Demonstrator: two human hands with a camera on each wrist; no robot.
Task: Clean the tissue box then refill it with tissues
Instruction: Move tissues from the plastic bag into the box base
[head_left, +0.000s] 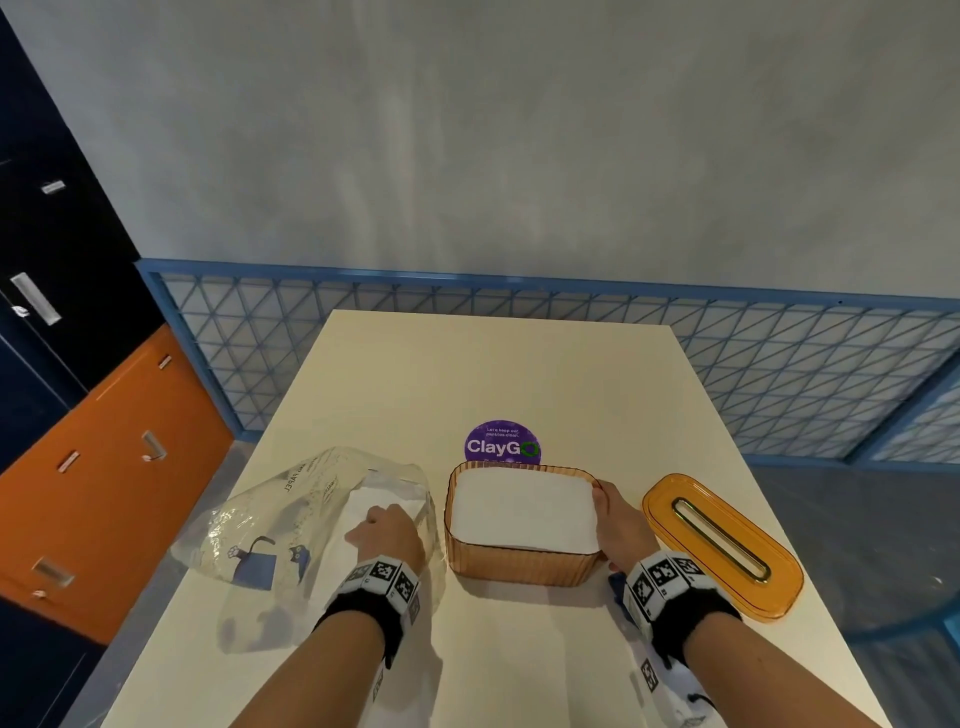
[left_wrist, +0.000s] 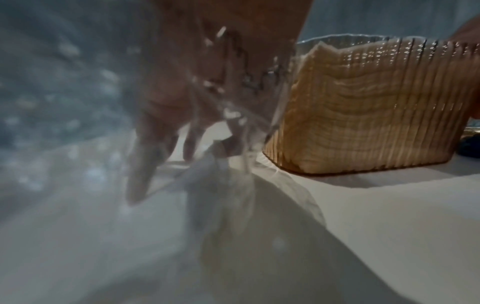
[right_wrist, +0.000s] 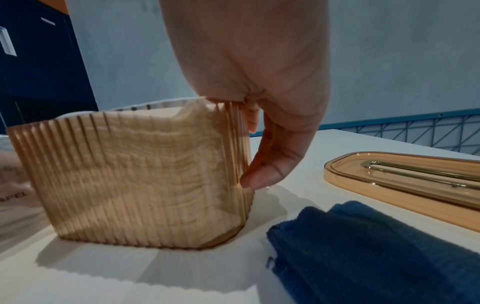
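Note:
The ribbed amber tissue box (head_left: 519, 564) stands open on the table, filled to the rim with white tissues (head_left: 522, 512). My right hand (head_left: 610, 525) grips its right end, thumb over the rim and fingers down the outer wall (right_wrist: 262, 172). Its amber lid (head_left: 722, 543) lies flat to the right, slot up. To the left lies a clear plastic tissue bag (head_left: 291, 525) with some white tissues inside. My left hand (head_left: 387, 535) is inside that bag. Its fingers (left_wrist: 141, 170) point straight down toward the tissues, blurred by the plastic.
A folded blue cloth (right_wrist: 376, 246) lies on the table (head_left: 467, 374) just in front of the box's right end, under my right wrist. A purple round sticker (head_left: 502, 441) is behind the box. Blue mesh railing borders the table's far side.

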